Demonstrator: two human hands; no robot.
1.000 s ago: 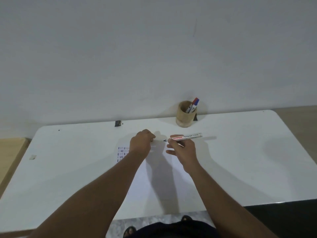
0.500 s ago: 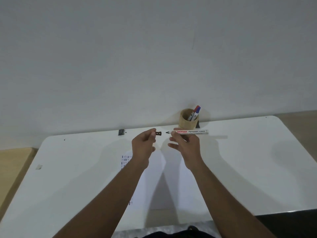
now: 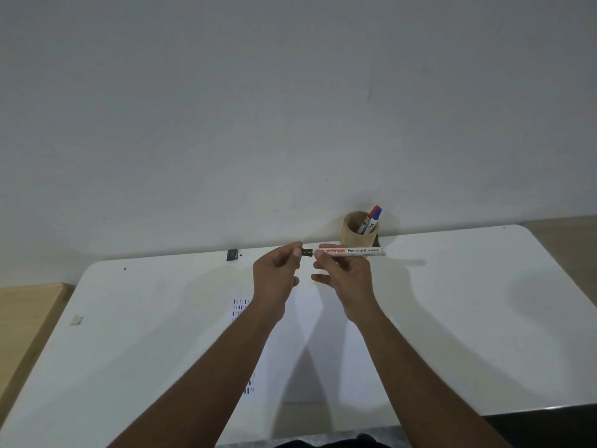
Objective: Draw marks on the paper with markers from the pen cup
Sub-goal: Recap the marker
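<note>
Low in the frame the paper (image 3: pixel 310 344) lies flat on the white desk (image 3: pixel 468 318), small dark marks along its left edge. Above it, both hands have lifted off the sheet. The left hand (image 3: pixel 274 276) pinches the black cap (image 3: pixel 307 252), now brought up against the tip of the marker (image 3: pixel 352 251) gripped level by the right hand (image 3: pixel 345 273); half a second ago a gap showed. Recapping looks underway. Farther back, the pen cup (image 3: pixel 357 229) holds two more markers.
</note>
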